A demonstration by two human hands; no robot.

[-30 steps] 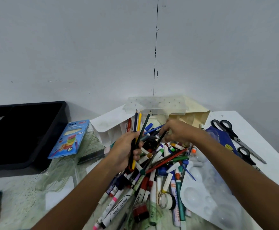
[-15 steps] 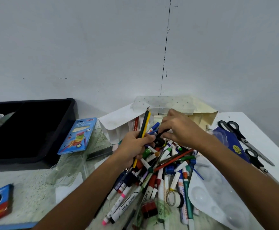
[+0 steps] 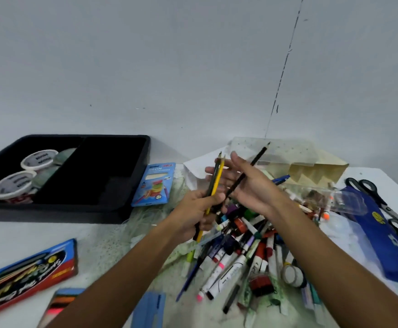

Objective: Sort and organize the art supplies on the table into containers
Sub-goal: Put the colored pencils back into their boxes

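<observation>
My left hand (image 3: 194,210) grips a small bundle of pencils (image 3: 216,178), one yellow and one dark, held upright above the heap. My right hand (image 3: 252,185) is just right of it with straight fingers and a raised thumb. A black pencil (image 3: 260,152) slants across its palm, lower end down at my left hand's fingers. Below both hands lies the heap of markers, pens and paint tubes (image 3: 240,252). The black divided tray (image 3: 86,136) stands at the far left with two white tubs (image 3: 39,159) in its left compartment.
A blue neon pencil box (image 3: 155,183) leans beside the tray. A red pencil box (image 3: 25,273) lies near left, a blue item (image 3: 150,308) at the bottom edge. Scissors (image 3: 370,190) and a blue pouch (image 3: 377,233) lie on the right, a clear plastic case (image 3: 288,152) by the wall.
My right hand drew a black pencil out of the heap, brought it to my left hand's bundle and straightened its fingers. My left hand rose. The view swung left, revealing the tray's tubs.
</observation>
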